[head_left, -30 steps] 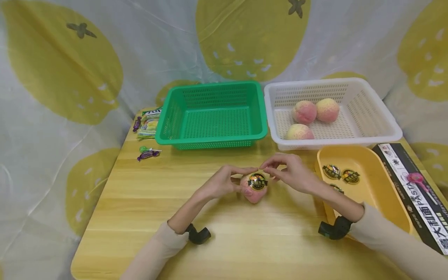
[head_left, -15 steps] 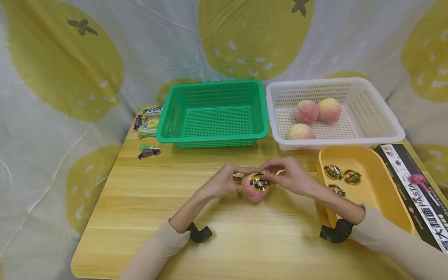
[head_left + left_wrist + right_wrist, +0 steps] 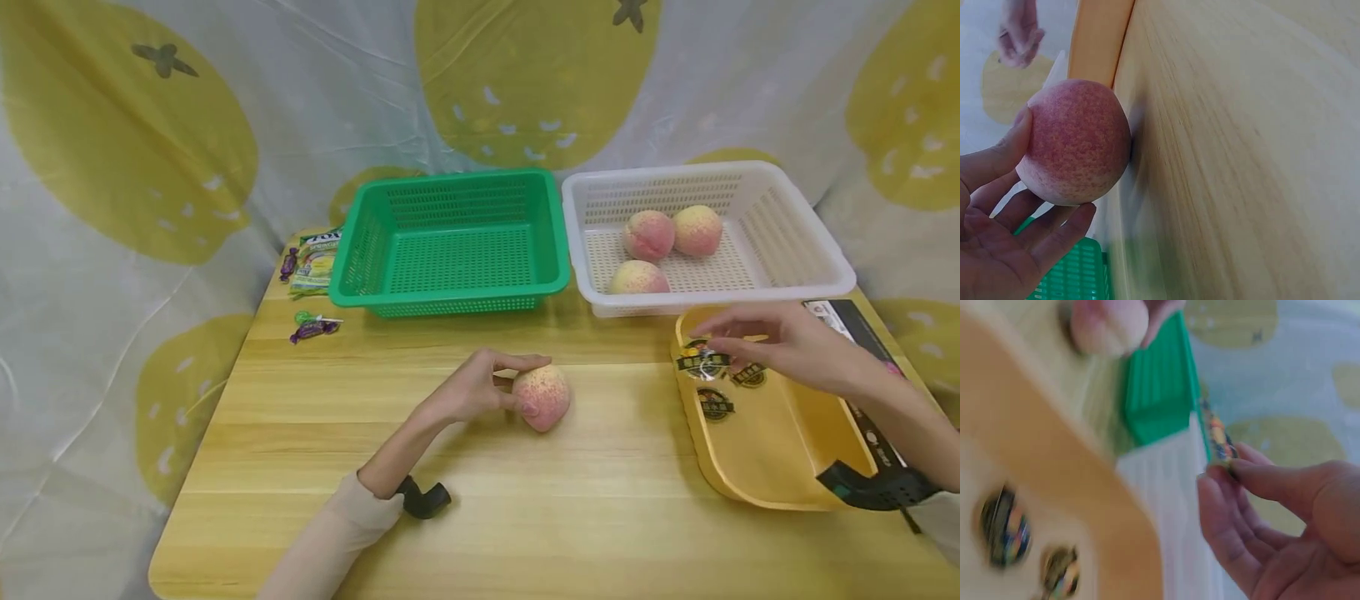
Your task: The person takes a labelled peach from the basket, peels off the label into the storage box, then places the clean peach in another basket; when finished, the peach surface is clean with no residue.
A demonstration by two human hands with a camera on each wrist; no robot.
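Observation:
My left hand point(image 3: 476, 387) grips a pink and yellow peach point(image 3: 543, 398) on the table, thumb on one side and fingers round the other. No sticker shows on the peach's visible surface. In the left wrist view the peach point(image 3: 1077, 144) sits between thumb and fingertips. Over the yellow tray point(image 3: 787, 492) hovers my right hand point(image 3: 795, 346), pinching a round black and gold sticker point(image 3: 702, 360) between thumb and forefinger. The right wrist view shows this sticker point(image 3: 1219, 437) nearly edge-on. More such stickers point(image 3: 715, 403) lie in the tray.
Behind stand a green basket point(image 3: 450, 298) and a white basket point(image 3: 780, 296) with three peaches point(image 3: 649, 236). Wrapped candy point(image 3: 315, 330), a lollipop point(image 3: 303, 317) and a snack packet point(image 3: 313, 265) lie at left. A black pasta box point(image 3: 862, 325) lies beyond the tray.
The sticker has come off the peach in my right hand, which has moved right, over the yellow tray. My left hand still holds the peach in the same place.

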